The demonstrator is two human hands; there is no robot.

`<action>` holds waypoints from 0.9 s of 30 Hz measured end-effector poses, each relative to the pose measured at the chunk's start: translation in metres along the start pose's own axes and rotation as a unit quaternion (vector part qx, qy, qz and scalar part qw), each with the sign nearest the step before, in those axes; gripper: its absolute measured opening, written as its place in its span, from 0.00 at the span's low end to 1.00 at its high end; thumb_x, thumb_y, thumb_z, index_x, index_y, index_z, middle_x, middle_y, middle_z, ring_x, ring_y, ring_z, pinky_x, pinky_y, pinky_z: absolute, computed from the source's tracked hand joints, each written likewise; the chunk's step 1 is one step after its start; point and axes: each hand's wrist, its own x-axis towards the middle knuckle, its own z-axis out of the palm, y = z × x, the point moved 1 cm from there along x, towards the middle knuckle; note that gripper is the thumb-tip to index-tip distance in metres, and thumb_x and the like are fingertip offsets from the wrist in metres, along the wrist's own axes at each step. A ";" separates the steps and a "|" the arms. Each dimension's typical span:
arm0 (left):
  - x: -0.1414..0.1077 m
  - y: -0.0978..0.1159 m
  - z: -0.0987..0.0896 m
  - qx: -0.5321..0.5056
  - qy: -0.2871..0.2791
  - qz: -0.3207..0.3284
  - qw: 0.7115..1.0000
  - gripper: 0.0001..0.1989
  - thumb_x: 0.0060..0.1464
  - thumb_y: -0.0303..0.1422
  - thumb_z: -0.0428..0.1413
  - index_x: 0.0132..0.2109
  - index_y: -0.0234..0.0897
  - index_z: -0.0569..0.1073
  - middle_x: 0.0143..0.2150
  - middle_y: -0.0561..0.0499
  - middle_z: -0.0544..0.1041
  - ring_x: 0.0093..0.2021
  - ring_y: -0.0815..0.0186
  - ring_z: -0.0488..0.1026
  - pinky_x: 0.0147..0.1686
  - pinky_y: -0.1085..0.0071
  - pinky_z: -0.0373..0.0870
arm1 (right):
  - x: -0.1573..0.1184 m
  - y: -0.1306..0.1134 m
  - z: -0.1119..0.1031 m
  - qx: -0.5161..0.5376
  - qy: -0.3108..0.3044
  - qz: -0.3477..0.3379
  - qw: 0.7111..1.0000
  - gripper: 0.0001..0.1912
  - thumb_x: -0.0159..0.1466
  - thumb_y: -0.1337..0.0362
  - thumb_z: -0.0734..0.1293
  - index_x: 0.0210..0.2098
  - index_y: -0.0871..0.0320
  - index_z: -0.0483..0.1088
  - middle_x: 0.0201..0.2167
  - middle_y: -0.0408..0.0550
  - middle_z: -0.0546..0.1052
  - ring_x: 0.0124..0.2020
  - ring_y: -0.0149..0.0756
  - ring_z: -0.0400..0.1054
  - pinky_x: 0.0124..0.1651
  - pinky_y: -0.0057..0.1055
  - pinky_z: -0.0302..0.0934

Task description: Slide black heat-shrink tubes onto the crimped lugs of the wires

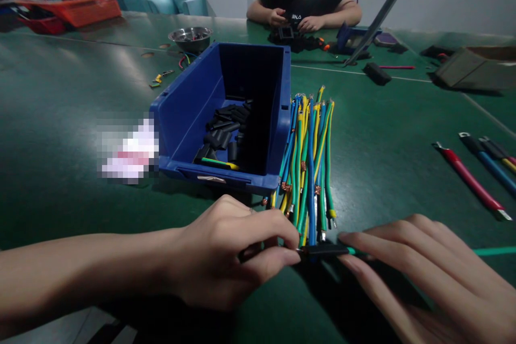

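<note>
Left hand curled (right hand straighter)

bin, wires blocking ahead; tabletop open rightward

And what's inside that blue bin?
The blue bin holds a loose heap of short black tubes, with what looks like a green-and-yellow wire near its front edge. Anything beneath the top pieces is covered, and deep shadow hides the right side.
</note>
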 end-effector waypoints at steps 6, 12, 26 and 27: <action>0.001 0.002 0.002 0.016 0.009 -0.043 0.999 0.01 0.59 0.25 0.54 0.39 0.33 0.71 0.28 0.52 0.76 0.23 0.72 0.71 0.23 0.77 0.63 | -0.002 0.001 0.000 0.006 -0.004 0.014 1.000 0.07 0.62 0.66 0.67 0.40 0.54 0.71 0.29 0.43 0.75 0.28 0.32 0.65 0.32 0.33 0.57; 0.001 0.001 0.006 0.036 0.017 -0.138 0.990 0.02 0.59 0.28 0.55 0.38 0.35 0.72 0.22 0.58 0.69 0.18 0.75 0.62 0.19 0.80 0.57 | -0.006 0.001 0.000 0.020 0.000 0.046 0.999 0.10 0.65 0.67 0.62 0.44 0.53 0.72 0.33 0.45 0.76 0.33 0.33 0.66 0.35 0.33 0.59; 0.006 -0.001 0.004 -0.079 0.035 -0.220 0.972 0.05 0.61 0.28 0.52 0.42 0.33 0.71 0.20 0.59 0.68 0.17 0.77 0.61 0.17 0.83 0.55 | -0.007 0.009 0.002 0.002 -0.010 0.007 1.000 0.15 0.63 0.75 0.63 0.47 0.56 0.71 0.36 0.45 0.73 0.34 0.27 0.66 0.34 0.23 0.62; 0.005 -0.002 0.005 -0.083 0.037 -0.217 0.972 0.05 0.61 0.28 0.52 0.42 0.33 0.71 0.20 0.59 0.68 0.17 0.77 0.62 0.17 0.84 0.56 | -0.007 0.009 0.002 0.003 -0.012 0.006 1.000 0.15 0.63 0.75 0.63 0.47 0.56 0.71 0.37 0.45 0.73 0.34 0.28 0.67 0.34 0.23 0.63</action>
